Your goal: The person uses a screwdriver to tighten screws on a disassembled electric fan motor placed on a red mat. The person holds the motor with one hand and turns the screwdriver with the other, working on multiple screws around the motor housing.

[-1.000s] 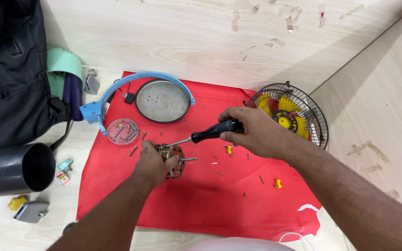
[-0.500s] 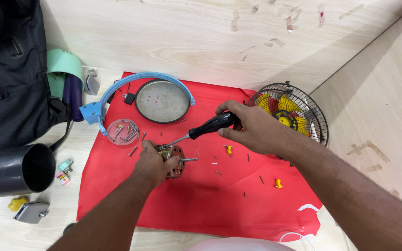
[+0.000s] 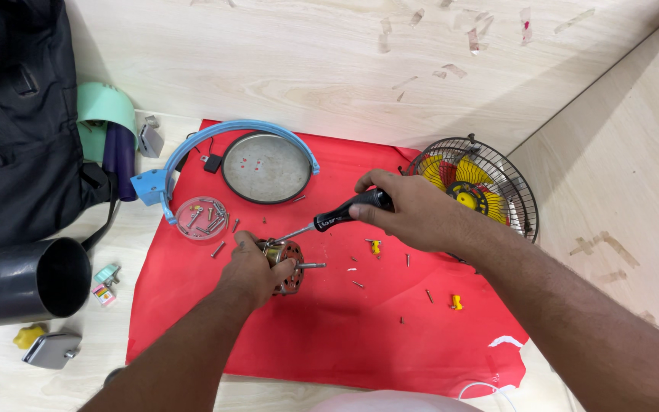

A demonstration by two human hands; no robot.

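Right hand: wrapped around the black-handled screwdriver with a thin steel shaft, handle in the fist, shaft angled down to the left.
Screwdriver tip: sits at the top edge of the small round copper-and-steel fan motor; exact contact point hidden by the fingers.
Left hand: clamped over the motor from the left, fingers curled on its casing, pinning it to the red cloth mat.
Motor: near mat centre, short steel spindle pointing right.
Mat: lies on the pale wooden floor, in a corner between two wooden walls.
Clear round plastic dish of screws: just up-left of the motor, on the mat's edge.
Grey round metal plate: above the dish, ringed by a blue curved plastic bracket.
Black wire fan cage with yellow blades: upper right, behind the right wrist.
Small yellow plastic pieces: on the mat, right of the motor, with loose screws scattered between.
Black plastic tube: off the mat, far left.
Black bag: upper left, above the tube.
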